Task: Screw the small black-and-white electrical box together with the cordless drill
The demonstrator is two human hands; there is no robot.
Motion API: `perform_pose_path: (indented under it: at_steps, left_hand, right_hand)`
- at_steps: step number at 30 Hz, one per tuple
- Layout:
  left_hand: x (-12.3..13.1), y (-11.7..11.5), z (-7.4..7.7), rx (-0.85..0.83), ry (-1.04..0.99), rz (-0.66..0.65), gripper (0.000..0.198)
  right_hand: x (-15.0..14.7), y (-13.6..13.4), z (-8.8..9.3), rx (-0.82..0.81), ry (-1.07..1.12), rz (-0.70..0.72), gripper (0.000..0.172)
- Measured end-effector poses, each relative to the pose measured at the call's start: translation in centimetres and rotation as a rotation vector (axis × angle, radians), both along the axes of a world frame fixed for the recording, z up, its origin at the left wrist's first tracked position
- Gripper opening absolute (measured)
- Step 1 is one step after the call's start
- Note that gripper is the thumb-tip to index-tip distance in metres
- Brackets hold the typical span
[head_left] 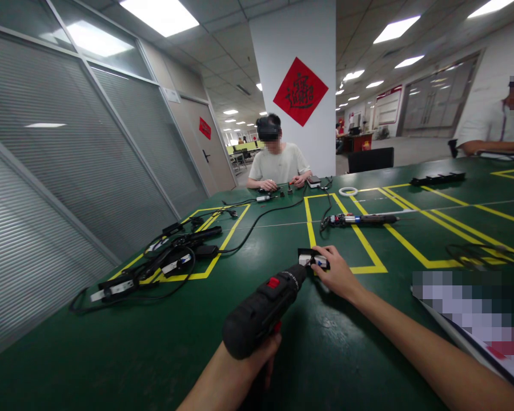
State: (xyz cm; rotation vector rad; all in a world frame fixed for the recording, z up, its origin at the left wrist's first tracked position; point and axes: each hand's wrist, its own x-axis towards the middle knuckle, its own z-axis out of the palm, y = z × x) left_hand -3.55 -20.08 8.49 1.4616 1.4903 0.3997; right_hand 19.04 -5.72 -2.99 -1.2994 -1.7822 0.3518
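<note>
A black cordless drill (263, 313) with red buttons is gripped by my left hand (257, 361), its chuck pointing away from me. The drill's front end meets, or nearly meets, a small black and white part (306, 260); exact contact is hard to see. My right hand (334, 272) has its fingers closed on the right side of that part, holding it at the green table (248, 291). Little of the part shows behind the fingers and chuck.
Left lie black devices with cables (171, 257). Beyond my right hand is a pen-shaped tool (364, 220); farther off are a tape roll (348, 192) and a black strip (437, 179). A pixelated sheet (462, 319) lies right. A person in a headset (278, 162) sits opposite; another person sits far right.
</note>
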Motion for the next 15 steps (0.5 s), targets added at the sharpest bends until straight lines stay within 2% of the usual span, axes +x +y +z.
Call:
perform_pose_path:
  at_steps: [15]
  left_hand:
    - [-0.11,0.17,-0.45,-0.007,-0.065,0.010,0.043]
  right_hand:
    - [0.05,0.02,-0.02,-0.012,0.006,0.009,0.042]
